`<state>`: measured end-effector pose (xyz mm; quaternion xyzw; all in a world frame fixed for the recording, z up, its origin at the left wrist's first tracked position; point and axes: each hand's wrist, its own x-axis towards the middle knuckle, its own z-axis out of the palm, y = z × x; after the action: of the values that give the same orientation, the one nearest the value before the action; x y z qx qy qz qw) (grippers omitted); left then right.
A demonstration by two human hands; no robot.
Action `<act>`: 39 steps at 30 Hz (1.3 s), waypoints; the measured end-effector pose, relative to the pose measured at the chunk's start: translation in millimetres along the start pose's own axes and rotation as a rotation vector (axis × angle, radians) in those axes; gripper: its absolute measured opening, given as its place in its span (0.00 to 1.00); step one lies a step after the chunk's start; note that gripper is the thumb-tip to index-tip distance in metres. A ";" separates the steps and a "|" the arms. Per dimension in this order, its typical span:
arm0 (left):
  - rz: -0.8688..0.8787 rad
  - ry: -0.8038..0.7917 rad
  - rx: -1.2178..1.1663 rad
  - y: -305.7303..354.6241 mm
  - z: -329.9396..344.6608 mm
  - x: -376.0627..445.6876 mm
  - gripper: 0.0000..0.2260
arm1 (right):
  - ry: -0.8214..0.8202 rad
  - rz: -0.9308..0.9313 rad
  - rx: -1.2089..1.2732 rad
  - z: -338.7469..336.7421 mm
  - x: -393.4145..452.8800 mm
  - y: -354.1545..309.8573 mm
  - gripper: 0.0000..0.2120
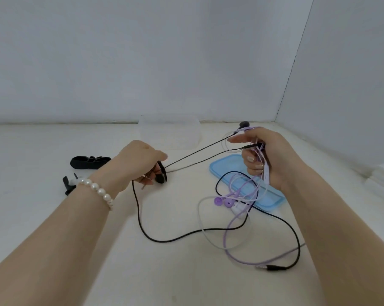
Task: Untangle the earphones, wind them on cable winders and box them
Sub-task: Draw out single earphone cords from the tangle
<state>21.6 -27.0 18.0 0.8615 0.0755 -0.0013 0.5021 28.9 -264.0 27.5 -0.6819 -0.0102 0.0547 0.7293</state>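
Untangling stage: right hand (268, 155) grips purple-and-black earphone tangle (248, 195), left hand (140, 162) pinches black cable winder (161, 175); nothing boxed

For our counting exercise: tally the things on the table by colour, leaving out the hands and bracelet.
Black: 3, earphones, winder, winder
Purple: 1, earphones
White: 1, earphones
Blue: 1, lid
Clear: 1, box
Total: 7
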 end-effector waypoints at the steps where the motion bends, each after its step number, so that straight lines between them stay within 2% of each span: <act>1: 0.020 0.048 0.074 -0.9 -1.1 0.7 0.11 | -0.011 -0.011 0.003 0.3 0.2 0.1 0.14; 5: 0.099 0.145 0.384 -4.1 0.2 0.0 0.12 | -0.056 -0.051 -0.001 4.9 -1.2 1.9 0.13; 7: 0.103 0.129 0.376 -4.6 -0.3 1.0 0.06 | -0.074 -0.059 -0.004 9.0 -2.6 2.2 0.13; 10: 0.122 0.128 0.289 -3.4 -1.0 0.6 0.10 | -0.105 -0.043 -0.014 13.9 -5.1 2.0 0.14; 14: 0.370 0.450 0.374 0.5 0.5 -5.6 0.12 | -0.159 -0.032 -0.047 20.5 -8.9 2.6 0.14; 15: 0.428 0.437 0.269 2.9 2.6 -9.2 0.15 | -0.176 -0.030 -0.047 21.9 -9.4 2.5 0.14; 16: 0.448 0.336 0.093 5.3 6.2 -12.5 0.18 | -0.193 -0.025 -0.046 23.3 -10.7 2.1 0.14; 18: 0.424 -0.025 -0.208 9.2 16.9 -19.8 0.23 | -0.220 -0.018 -0.042 26.0 -12.0 1.5 0.14; 20: 0.406 -0.292 -0.230 7.2 30.3 -20.8 0.27 | -0.230 -0.012 -0.045 29.0 -12.9 1.7 0.14; 22: 0.349 -0.431 -0.258 4.0 39.6 -22.3 0.24 | -0.227 -0.007 -0.069 31.5 -13.0 2.2 0.13; 24: 0.286 -0.440 -0.302 5.5 41.7 -24.5 0.14 | -0.196 0.005 -0.091 31.1 -12.2 2.7 0.12; 26: 0.263 -0.377 -0.317 8.5 38.1 -24.9 0.08 | -0.152 0.019 -0.095 28.4 -11.1 2.5 0.13; 28: 0.266 -0.333 -0.373 10.4 31.4 -22.5 0.07 | -0.094 0.025 -0.100 25.6 -9.6 2.6 0.12; 33: 0.254 -0.259 -0.421 9.8 27.2 -19.2 0.13 | 0.019 0.050 -0.088 25.7 -9.4 3.5 0.08; 36: 0.281 -0.216 -0.384 8.0 29.5 -18.5 0.09 | 0.097 0.020 -0.047 30.4 -9.3 3.6 0.06; 39: 0.285 -0.198 -0.372 7.6 31.9 -18.6 0.05 | 0.121 -0.077 0.000 32.6 -6.3 5.6 0.11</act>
<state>6.6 -60.7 10.2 0.7521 -0.0972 -0.0007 0.6519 19.4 -231.8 24.6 -0.6829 0.0076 -0.0148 0.7303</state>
